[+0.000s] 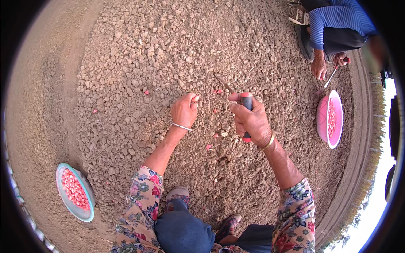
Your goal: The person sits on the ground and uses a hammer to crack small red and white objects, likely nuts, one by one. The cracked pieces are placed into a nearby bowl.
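My left hand, with a silver bangle at the wrist, hovers over crumbly soil. Its fingers are curled together; a pink spot shows at the tips, and whether it is a seed or stained skin is unclear. My right hand grips the black-and-red handle of a small digging hand tool. The tool's narrow metal blade angles away to the upper left, near some pink-coated seeds, possibly garlic cloves. Other pink pieces lie scattered on the soil between my forearms.
At left, a green-rimmed basin holds many pink pieces. A pink basin with more stands at right. Beyond it a crouching person in a striped blue top holds a similar hand tool. My shoes rest on the soil.
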Available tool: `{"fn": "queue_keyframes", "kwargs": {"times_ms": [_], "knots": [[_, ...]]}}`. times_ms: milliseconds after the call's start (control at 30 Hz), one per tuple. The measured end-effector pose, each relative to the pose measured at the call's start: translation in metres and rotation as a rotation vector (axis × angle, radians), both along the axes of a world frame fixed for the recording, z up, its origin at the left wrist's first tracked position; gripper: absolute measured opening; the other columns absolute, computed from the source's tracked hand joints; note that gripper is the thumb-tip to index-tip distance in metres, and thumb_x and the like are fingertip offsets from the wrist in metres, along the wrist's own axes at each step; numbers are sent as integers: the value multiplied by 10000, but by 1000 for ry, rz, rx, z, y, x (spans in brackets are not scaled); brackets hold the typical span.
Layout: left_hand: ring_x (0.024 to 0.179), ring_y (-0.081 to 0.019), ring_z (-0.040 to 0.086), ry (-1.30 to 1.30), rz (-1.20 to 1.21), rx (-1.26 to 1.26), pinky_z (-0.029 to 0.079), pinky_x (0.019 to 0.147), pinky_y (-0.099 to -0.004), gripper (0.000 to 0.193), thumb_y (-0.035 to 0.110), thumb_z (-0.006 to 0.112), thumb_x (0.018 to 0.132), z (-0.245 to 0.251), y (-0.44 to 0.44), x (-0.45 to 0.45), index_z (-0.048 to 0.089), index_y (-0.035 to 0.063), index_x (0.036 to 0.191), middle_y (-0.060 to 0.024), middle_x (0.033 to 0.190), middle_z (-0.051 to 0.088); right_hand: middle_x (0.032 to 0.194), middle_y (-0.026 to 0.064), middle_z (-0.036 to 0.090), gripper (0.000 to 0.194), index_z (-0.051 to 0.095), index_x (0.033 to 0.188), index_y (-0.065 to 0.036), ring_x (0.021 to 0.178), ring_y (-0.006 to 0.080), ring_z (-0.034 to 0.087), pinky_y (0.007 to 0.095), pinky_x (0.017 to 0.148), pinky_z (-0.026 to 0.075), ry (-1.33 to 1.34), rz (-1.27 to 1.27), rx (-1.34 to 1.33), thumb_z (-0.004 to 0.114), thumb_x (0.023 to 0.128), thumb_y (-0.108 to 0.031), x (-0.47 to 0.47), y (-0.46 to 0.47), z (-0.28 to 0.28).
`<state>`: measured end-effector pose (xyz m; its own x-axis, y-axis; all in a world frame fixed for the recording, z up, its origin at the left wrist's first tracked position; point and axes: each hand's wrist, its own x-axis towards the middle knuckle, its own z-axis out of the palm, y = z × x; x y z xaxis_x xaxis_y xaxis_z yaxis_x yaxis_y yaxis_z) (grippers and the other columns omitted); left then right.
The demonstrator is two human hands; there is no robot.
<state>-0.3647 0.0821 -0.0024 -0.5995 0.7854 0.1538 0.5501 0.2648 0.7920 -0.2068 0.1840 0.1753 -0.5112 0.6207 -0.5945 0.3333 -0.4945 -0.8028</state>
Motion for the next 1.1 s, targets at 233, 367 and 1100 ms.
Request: {"fn": "queue_keyframes", "kwargs": {"times_ms": [233, 367, 1100], "knots": [[682, -284, 579, 122, 25, 55, 471, 624, -416, 184, 119, 731, 779, -3, 9, 4, 583, 69, 877, -94, 755, 554, 558, -75, 378, 178, 555, 1121, -50, 402, 22, 312, 227, 349, 251, 10, -24, -56, 579, 945, -57, -2, 0, 4], [782, -328, 621, 173, -34, -177, 496, 679, -456, 190, 159, 723, 797, -2, 25, 2, 572, 45, 815, -120, 807, 598, 558, -73, 381, 164, 561, 1112, -53, 401, 23, 315, 230, 349, 253, 1, -29, -67, 576, 949, -58, -1, 3, 4], [768, -211, 699, -174, -40, 53, 538, 719, -327, 169, -8, 647, 815, -9, 100, -1, 718, -17, 969, -148, 865, 719, 607, -59, 413, 191, 575, 1114, -28, 435, 54, 367, 251, 361, 325, -17, 49, -158, 591, 931, -78, -16, 67, 42]]}}
